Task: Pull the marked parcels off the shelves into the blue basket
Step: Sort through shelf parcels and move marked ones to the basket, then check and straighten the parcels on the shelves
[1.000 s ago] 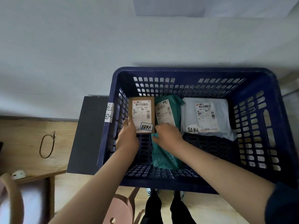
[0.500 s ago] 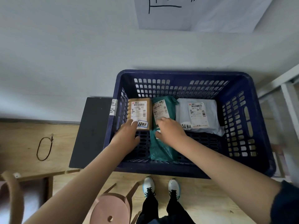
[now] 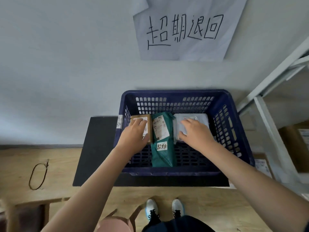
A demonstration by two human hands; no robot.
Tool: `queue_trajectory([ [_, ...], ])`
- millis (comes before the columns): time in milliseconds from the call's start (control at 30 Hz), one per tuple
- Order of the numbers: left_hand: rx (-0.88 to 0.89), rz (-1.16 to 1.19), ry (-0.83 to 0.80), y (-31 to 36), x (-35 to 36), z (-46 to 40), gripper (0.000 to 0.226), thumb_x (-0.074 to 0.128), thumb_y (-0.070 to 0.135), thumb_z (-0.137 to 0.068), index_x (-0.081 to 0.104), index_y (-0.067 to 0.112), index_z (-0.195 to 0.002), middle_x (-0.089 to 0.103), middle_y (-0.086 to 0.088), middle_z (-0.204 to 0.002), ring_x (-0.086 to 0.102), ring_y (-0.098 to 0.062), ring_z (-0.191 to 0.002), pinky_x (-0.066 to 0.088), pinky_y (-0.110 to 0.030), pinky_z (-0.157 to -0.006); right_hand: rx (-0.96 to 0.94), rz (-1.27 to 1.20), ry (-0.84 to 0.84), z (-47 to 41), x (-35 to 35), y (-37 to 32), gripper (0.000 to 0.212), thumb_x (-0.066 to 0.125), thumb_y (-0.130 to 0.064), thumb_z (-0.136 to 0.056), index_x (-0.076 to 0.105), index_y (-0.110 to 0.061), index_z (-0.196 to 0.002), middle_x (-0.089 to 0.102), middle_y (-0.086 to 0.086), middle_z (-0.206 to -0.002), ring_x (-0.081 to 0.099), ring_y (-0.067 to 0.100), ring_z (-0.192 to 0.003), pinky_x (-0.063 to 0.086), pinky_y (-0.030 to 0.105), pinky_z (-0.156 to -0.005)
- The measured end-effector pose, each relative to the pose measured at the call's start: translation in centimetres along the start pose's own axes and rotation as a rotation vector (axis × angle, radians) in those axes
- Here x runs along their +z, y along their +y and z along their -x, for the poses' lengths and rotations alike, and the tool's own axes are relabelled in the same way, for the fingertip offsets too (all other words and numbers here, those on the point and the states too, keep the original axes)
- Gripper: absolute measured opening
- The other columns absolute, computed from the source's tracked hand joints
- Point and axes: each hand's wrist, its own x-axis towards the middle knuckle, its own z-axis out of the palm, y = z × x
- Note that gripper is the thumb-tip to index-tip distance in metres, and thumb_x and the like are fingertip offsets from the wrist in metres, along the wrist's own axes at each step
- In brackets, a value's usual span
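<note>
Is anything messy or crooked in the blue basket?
Not really. Three parcels lie side by side in the blue basket: brown box, green bag, white bag. The wall sign hangs crooked and wrinkled.

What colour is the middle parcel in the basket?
Dark green, with white labels; seen in the head view.

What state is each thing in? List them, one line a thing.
blue basket: on a black board, holding three parcels.
brown box: flat by the basket's left wall, left hand resting on it.
green bag: flat in the middle, marked tag showing, untouched.
white bag: flat on the right, right hand resting on it.
paper sign: stuck to the wall, wrinkled.
</note>
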Motion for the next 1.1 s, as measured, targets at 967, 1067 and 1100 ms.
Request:
queue_trajectory([
  [967, 0.070, -0.094, 0.127, 30.5, -0.3, 14.9, 0.054, 0.046, 0.047, -0.098, 0.042, 0.017, -0.144, 0.048, -0.001, -0.143, 0.048, -0.024, -0.127, 0.052, -0.039, -0.092, 0.026, -0.007, 0.294, 29.3, -12.4, 13.1, 0.036, 0.051, -0.043, -0.098, 0.061, -0.022, -0.125, 0.064, -0.006, -0.118, 0.063, 0.016, -0.102, 0.055, 0.034, -0.081],
  [1067, 0.107, -0.090, 0.154, 34.0, -0.3, 16.6, 0.055, 0.046, 0.047, -0.098, 0.042, 0.018, -0.144, 0.049, 0.000, -0.143, 0.048, -0.023, -0.127, 0.050, -0.039, -0.095, 0.052, 0.012, 0.302, 32.7, -13.1, 14.4, 0.038, 0.051, -0.045, -0.098, 0.061, -0.024, -0.128, 0.064, -0.007, -0.119, 0.063, 0.012, -0.100, 0.054, 0.031, -0.079],
  [1100, 0.118, -0.082, 0.167, 35.1, -0.5, 17.0, 0.054, 0.047, 0.047, -0.098, 0.042, 0.019, -0.144, 0.049, 0.000, -0.143, 0.048, -0.023, -0.127, 0.049, -0.039, -0.096, 0.066, 0.011, 0.307, 33.6, -13.4, 14.9, 0.038, 0.050, -0.045, -0.098, 0.060, -0.024, -0.129, 0.065, -0.008, -0.120, 0.064, 0.012, -0.098, 0.053, 0.029, -0.078],
])
